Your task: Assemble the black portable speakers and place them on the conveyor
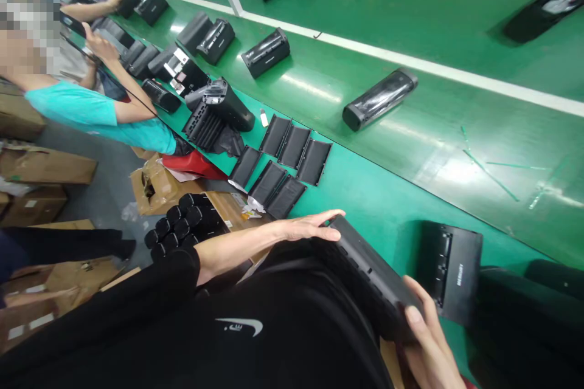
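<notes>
The person's left hand (310, 225) lies with its fingers across one end of a long black plastic casing (374, 273), and the right hand (426, 334) curls around the other end, close in front of a black sweatshirt (292, 328). Just beside it on the green bench (365, 194) sits a second black casing (449, 270) with small lettering. Farther along lie flat black panels (292, 164), and a co-worker (91, 115) in a teal shirt holds up a black piece.

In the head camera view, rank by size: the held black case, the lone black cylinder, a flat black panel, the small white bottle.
1. Black case: largest, but nearest the camera.
2. Black cylinder and flat black panel: too close to rank.
3. White bottle.
</notes>
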`<state>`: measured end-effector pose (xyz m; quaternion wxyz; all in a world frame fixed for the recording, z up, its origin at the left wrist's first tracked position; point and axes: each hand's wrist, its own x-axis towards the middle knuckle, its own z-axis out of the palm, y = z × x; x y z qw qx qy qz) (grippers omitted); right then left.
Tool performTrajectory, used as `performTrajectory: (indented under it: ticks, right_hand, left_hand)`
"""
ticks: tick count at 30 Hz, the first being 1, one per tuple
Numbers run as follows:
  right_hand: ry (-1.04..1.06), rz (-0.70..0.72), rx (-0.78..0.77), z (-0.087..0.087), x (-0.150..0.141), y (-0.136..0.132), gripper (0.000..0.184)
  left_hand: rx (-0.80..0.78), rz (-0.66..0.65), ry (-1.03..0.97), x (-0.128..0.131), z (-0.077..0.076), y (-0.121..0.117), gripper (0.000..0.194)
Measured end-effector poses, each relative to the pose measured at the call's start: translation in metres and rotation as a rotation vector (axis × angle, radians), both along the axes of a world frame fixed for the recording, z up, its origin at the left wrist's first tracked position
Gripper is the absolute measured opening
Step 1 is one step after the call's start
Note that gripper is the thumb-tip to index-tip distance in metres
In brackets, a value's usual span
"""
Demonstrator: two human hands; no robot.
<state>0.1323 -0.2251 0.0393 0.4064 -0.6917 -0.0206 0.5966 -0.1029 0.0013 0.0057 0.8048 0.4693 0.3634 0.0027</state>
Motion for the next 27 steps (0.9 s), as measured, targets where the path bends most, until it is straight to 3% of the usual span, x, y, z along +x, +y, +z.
performTrajectory:
  ticks: [4, 7, 10, 14, 17, 19, 22, 24, 27]
  right_hand:
    - [0.014, -0.098, -0.046, -0.022, 0.002, 0.005, 0.083]
    - [0.113, -0.122, -0.124, -0.032, 0.004, 0.011, 0.071]
    - [0.156, -0.083, -0.104, -0.029, 0.006, 0.016, 0.066]
    - [0.051, -0.035, -0.002, -0.023, -0.001, 0.026, 0.070]
    - [0.065, -0.116, 0.087, -0.029, -0.004, 0.047, 0.063]
    - [0.075, -0.187, 0.141, -0.035, 0.004, 0.075, 0.061]
    - [-0.005, -0.260, 0.190, -0.049, 0.040, 0.138, 0.065]
    - [-0.100, -0.280, 0.229, -0.060, 0.079, 0.191, 0.068]
    - [-0.250, -0.231, 0.271, -0.075, 0.145, 0.265, 0.074]
  left_hand:
    - [0.103, 0.005, 0.152, 0.008, -0.017, 0.007, 0.083]
    - [0.011, 0.001, 0.274, 0.016, -0.029, 0.010, 0.082]
    - [-0.089, 0.026, 0.165, 0.020, -0.034, 0.017, 0.090]
    - [-0.006, 0.115, 0.142, 0.024, -0.036, 0.037, 0.100]
    - [0.006, 0.180, 0.115, 0.034, -0.036, 0.064, 0.093]
    - [-0.049, 0.303, 0.046, 0.045, -0.033, 0.085, 0.087]
    - [-0.079, 0.520, -0.061, 0.064, -0.026, 0.107, 0.075]
    - [-0.054, 0.598, -0.052, 0.073, -0.024, 0.110, 0.066]
    - [-0.087, 0.590, 0.046, 0.079, -0.029, 0.094, 0.062]
